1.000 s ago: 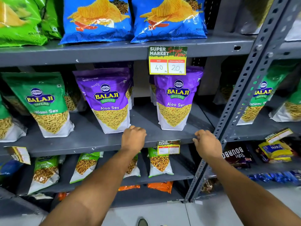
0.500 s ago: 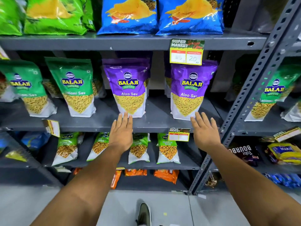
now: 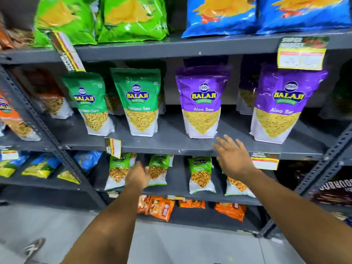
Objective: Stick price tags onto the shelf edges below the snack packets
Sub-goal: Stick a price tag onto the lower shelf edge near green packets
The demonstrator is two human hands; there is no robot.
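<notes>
We start at the price tag [image 3: 265, 161] stuck on the middle shelf edge [image 3: 171, 149], below the right-hand purple Aloo Sev packet [image 3: 281, 105]; it sits flat at about 3 o'clock from our right hand [image 3: 233, 159]. A second tag [image 3: 113, 147] hangs from the same edge further left, below the green Ratlami Sev packets [image 3: 139, 102], but it is turned askew rather than lying flat against the metal. On the top shelf edge another tag [image 3: 302, 53] sits above the purple packets, and one more [image 3: 66, 52] at 10 o'clock hangs tilted under the green chip bags [image 3: 131, 18].

Our right hand is spread open in front of the shelf edge, its fingers [image 3: 222, 144] apart and holding nothing, just below the middle Aloo Sev packet [image 3: 202, 102]. Our left hand [image 3: 138, 177] is lower, in front of the small green packets [image 3: 159, 169] on the shelf beneath; it is blurred and we cannot tell whether its fingers are open or closed, nor whether they hold a tag.

We judge that one tag is placed and we are between placements, heading left along the row. The next move likely calls for dealing with the crooked tag at 9 o'clock from the right hand: squaring it to the edge and pressing it flat, or fetching a fresh tag for the bare stretch between the two.
</notes>
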